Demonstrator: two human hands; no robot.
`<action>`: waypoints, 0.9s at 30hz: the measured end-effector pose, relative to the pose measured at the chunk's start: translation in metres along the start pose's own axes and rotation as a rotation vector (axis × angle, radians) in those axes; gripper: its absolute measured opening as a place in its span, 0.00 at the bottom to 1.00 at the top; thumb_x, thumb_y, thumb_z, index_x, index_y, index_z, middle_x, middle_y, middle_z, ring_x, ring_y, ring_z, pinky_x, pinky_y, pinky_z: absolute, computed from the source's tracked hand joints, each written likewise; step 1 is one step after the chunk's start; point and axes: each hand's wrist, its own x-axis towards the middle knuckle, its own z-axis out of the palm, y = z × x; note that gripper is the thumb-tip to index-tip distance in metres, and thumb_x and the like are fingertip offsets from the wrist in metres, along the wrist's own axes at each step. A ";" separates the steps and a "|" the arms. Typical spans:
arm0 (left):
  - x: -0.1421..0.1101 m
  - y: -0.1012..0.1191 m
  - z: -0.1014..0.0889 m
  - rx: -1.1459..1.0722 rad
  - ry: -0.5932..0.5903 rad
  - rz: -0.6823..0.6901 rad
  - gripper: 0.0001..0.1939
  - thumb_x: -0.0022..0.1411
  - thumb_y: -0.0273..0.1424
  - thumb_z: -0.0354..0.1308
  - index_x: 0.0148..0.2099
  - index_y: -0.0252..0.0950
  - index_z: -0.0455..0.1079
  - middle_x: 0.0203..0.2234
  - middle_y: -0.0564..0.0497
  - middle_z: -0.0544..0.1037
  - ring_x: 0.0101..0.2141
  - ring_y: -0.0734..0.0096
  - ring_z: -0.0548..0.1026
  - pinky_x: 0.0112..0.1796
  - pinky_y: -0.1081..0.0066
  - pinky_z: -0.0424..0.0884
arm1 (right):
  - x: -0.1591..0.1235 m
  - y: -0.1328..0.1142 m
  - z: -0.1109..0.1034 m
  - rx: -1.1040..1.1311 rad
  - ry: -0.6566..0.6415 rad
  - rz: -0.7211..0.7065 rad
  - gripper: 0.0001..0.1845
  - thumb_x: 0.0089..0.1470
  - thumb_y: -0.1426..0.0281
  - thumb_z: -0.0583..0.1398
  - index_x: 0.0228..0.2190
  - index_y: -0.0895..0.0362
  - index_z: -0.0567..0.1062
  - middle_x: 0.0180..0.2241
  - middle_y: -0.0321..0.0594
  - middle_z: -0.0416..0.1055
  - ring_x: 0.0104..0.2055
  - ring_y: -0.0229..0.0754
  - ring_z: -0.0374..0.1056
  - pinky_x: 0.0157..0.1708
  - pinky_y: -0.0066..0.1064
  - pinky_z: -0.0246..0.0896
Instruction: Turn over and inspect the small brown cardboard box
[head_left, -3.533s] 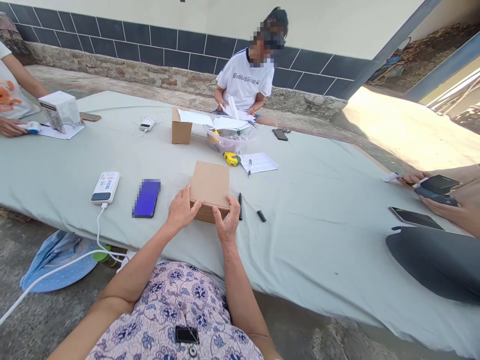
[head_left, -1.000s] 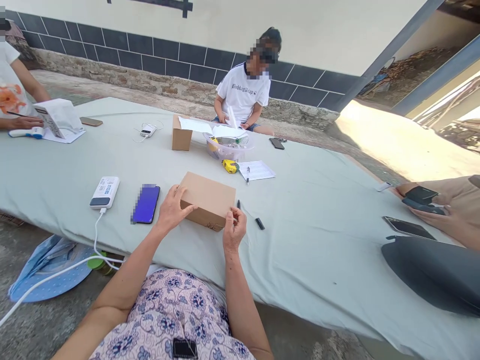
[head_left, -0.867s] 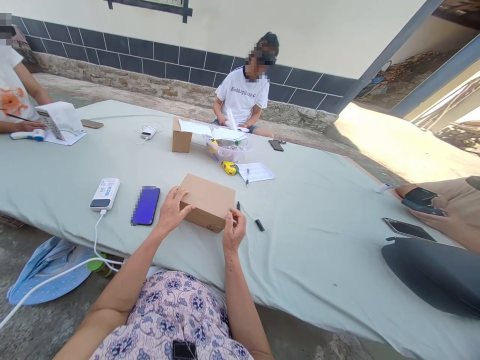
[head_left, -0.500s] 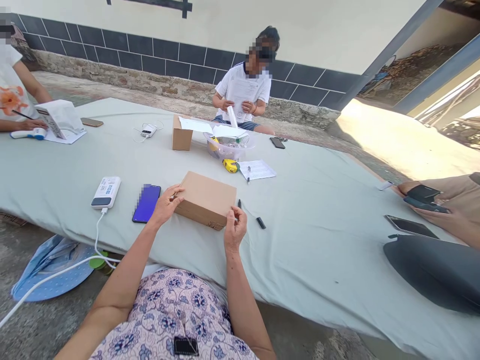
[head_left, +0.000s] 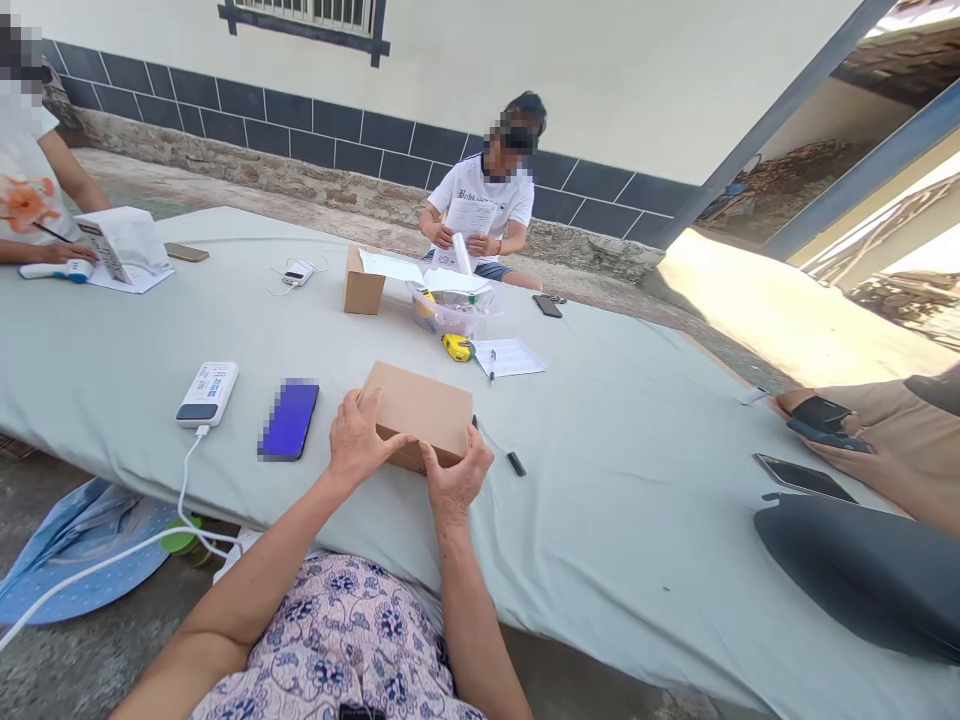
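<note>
A closed brown cardboard box [head_left: 421, 403] lies on the cloth-covered table in front of me. My left hand [head_left: 358, 438] grips its left end, with the thumb stretched along the upper front edge. My right hand [head_left: 457, 474] holds the right end, its thumb also on that front edge, close to the left one. Both palms partly hide the front face. Beside the box on the right are a black pen [head_left: 475, 422], partly hidden, and a black cap [head_left: 516, 464]. Left of my hands lies a phone [head_left: 298, 420] with a blue screen.
A white power bank [head_left: 208, 393] with a cable is at left. Beyond the box are a yellow tape measure [head_left: 457, 347], a paper sheet [head_left: 511, 357], a plastic basket [head_left: 442, 318] and a small carton [head_left: 363, 281]. Other people sit around the table [head_left: 637, 430].
Both thumbs have moved onto the box's upper front edge, toward each other. My hands now wrap its ends more firmly. The view has shifted slightly.
</note>
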 end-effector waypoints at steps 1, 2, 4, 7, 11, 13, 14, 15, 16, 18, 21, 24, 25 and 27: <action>0.000 0.001 0.002 0.012 0.012 -0.005 0.46 0.50 0.55 0.68 0.65 0.38 0.62 0.60 0.34 0.65 0.56 0.43 0.69 0.52 0.50 0.72 | 0.000 0.000 0.001 -0.002 0.003 0.001 0.46 0.47 0.38 0.61 0.56 0.58 0.65 0.49 0.56 0.68 0.53 0.58 0.63 0.50 0.50 0.65; -0.001 0.001 0.003 0.022 0.023 -0.009 0.46 0.50 0.55 0.68 0.65 0.38 0.63 0.60 0.33 0.65 0.56 0.43 0.69 0.52 0.50 0.72 | 0.000 0.000 0.001 -0.002 0.006 0.004 0.47 0.47 0.38 0.61 0.56 0.59 0.65 0.49 0.56 0.68 0.52 0.58 0.63 0.50 0.51 0.65; 0.000 -0.001 0.006 0.037 0.036 -0.007 0.46 0.50 0.56 0.67 0.65 0.38 0.63 0.60 0.33 0.65 0.56 0.42 0.69 0.51 0.49 0.72 | -0.001 0.000 0.003 0.013 0.013 0.010 0.46 0.47 0.38 0.62 0.55 0.59 0.66 0.49 0.56 0.68 0.52 0.58 0.63 0.52 0.51 0.64; 0.001 -0.006 0.008 0.023 0.035 0.007 0.43 0.52 0.55 0.66 0.64 0.38 0.64 0.60 0.33 0.65 0.56 0.41 0.69 0.50 0.49 0.72 | 0.000 0.000 0.004 0.074 0.015 0.045 0.44 0.48 0.39 0.62 0.55 0.59 0.67 0.49 0.55 0.68 0.53 0.56 0.63 0.52 0.50 0.63; 0.004 -0.016 0.006 -0.111 0.023 0.026 0.36 0.57 0.50 0.65 0.63 0.40 0.65 0.59 0.37 0.67 0.57 0.45 0.68 0.49 0.53 0.73 | 0.002 0.002 0.002 0.207 0.005 0.180 0.38 0.52 0.44 0.60 0.54 0.57 0.68 0.48 0.51 0.68 0.49 0.51 0.66 0.46 0.43 0.66; 0.007 -0.022 0.003 -0.211 0.012 0.017 0.34 0.58 0.47 0.65 0.63 0.41 0.64 0.59 0.39 0.68 0.58 0.48 0.68 0.50 0.55 0.73 | 0.004 0.002 0.000 0.305 -0.001 0.274 0.35 0.54 0.46 0.59 0.54 0.57 0.67 0.47 0.49 0.69 0.47 0.48 0.67 0.44 0.39 0.67; 0.008 -0.025 0.002 -0.259 0.011 0.007 0.33 0.59 0.45 0.65 0.63 0.41 0.64 0.59 0.40 0.69 0.59 0.49 0.68 0.51 0.55 0.72 | 0.005 0.002 -0.001 0.355 -0.006 0.319 0.34 0.54 0.47 0.58 0.54 0.57 0.68 0.47 0.49 0.70 0.47 0.47 0.68 0.43 0.38 0.67; 0.010 -0.028 0.000 -0.304 0.014 -0.003 0.33 0.59 0.44 0.65 0.63 0.41 0.63 0.59 0.40 0.69 0.59 0.50 0.68 0.52 0.55 0.72 | 0.006 0.001 -0.002 0.400 -0.009 0.358 0.33 0.55 0.48 0.58 0.54 0.58 0.68 0.47 0.49 0.70 0.47 0.46 0.68 0.44 0.37 0.67; 0.011 -0.031 -0.001 -0.346 0.019 -0.010 0.33 0.59 0.42 0.66 0.63 0.42 0.63 0.59 0.41 0.70 0.59 0.51 0.69 0.54 0.55 0.71 | 0.007 0.001 -0.003 0.439 -0.010 0.389 0.32 0.55 0.49 0.57 0.53 0.58 0.68 0.46 0.49 0.71 0.47 0.46 0.69 0.45 0.37 0.66; 0.015 -0.036 -0.003 -0.428 0.018 -0.019 0.31 0.59 0.39 0.65 0.63 0.42 0.64 0.58 0.43 0.72 0.57 0.54 0.71 0.54 0.56 0.71 | 0.009 0.001 -0.003 0.491 -0.012 0.426 0.31 0.55 0.49 0.57 0.51 0.60 0.70 0.46 0.49 0.72 0.47 0.46 0.69 0.47 0.39 0.65; 0.020 -0.045 -0.005 -0.546 -0.026 -0.052 0.27 0.59 0.37 0.65 0.60 0.43 0.67 0.54 0.45 0.76 0.50 0.58 0.76 0.49 0.60 0.74 | 0.010 0.001 -0.004 0.530 -0.017 0.449 0.29 0.55 0.49 0.56 0.47 0.60 0.72 0.47 0.50 0.73 0.48 0.47 0.69 0.49 0.40 0.64; 0.022 -0.052 -0.006 -0.616 -0.058 -0.097 0.22 0.59 0.37 0.63 0.56 0.43 0.71 0.51 0.47 0.78 0.45 0.61 0.78 0.43 0.64 0.77 | 0.011 -0.001 -0.005 0.557 -0.031 0.458 0.27 0.56 0.50 0.56 0.45 0.59 0.73 0.47 0.49 0.73 0.49 0.47 0.69 0.51 0.40 0.64; 0.022 -0.053 -0.006 -0.628 -0.065 -0.106 0.21 0.59 0.38 0.62 0.55 0.43 0.72 0.51 0.48 0.78 0.43 0.62 0.78 0.43 0.65 0.77 | 0.011 -0.001 -0.005 0.572 -0.033 0.461 0.27 0.56 0.50 0.56 0.45 0.59 0.73 0.47 0.49 0.73 0.49 0.46 0.69 0.51 0.40 0.64; 0.022 -0.055 -0.005 -0.648 -0.074 -0.116 0.21 0.60 0.40 0.61 0.55 0.43 0.72 0.52 0.48 0.77 0.42 0.63 0.79 0.42 0.65 0.77 | 0.010 -0.002 -0.004 0.601 -0.036 0.459 0.27 0.55 0.50 0.58 0.46 0.58 0.72 0.48 0.49 0.73 0.50 0.46 0.69 0.52 0.40 0.64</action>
